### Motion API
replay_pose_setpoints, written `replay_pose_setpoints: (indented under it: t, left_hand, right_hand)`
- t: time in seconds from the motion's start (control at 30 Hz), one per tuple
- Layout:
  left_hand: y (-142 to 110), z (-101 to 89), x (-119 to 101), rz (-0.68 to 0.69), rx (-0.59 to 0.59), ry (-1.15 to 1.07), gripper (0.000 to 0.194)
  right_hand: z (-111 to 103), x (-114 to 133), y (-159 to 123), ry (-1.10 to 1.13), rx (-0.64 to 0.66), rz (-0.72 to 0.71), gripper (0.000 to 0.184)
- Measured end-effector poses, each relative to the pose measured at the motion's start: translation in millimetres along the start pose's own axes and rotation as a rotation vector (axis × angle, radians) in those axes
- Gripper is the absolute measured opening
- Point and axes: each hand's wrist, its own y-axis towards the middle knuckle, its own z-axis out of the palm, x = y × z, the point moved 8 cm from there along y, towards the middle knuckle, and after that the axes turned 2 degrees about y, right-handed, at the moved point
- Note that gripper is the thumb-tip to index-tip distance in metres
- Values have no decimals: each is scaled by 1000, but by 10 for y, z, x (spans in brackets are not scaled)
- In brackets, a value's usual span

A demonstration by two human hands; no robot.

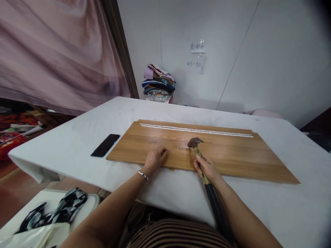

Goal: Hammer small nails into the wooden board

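Note:
A claw hammer with a rusty head and a yellow-and-black handle is in my right hand, fingers wrapped round the handle. Its head is over the middle of a brown wooden board. My left hand rests on the board's near side, its fingers curled closed; whatever they may hold is hidden. Between the hands, a short row of small nail heads shows on the wood. A few loose nails lie just beyond my left hand. Two white printed strips run along the board's far side.
The board lies on a table with a white cloth. Left of it is a black phone. Folded clothes are stacked at the back against the wall. A white chair with patterned fabric stands at the lower left, below a pink curtain.

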Motion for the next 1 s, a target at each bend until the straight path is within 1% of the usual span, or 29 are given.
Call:
replay_pose_setpoints:
  t: [0.2,0.63,1.0]
  left_hand:
    - [5,6,-1,1,15,22,13]
    - [-8,9,-15,-3,29,19,12]
    - [-9,-10,3,-29,15,3,8]
  right_hand:
    - [-4,-36,21,-12,9,7,49]
    - [14,-23,16,4,16,-8,46]
    - [24,-9,10,11,17,-16,48]
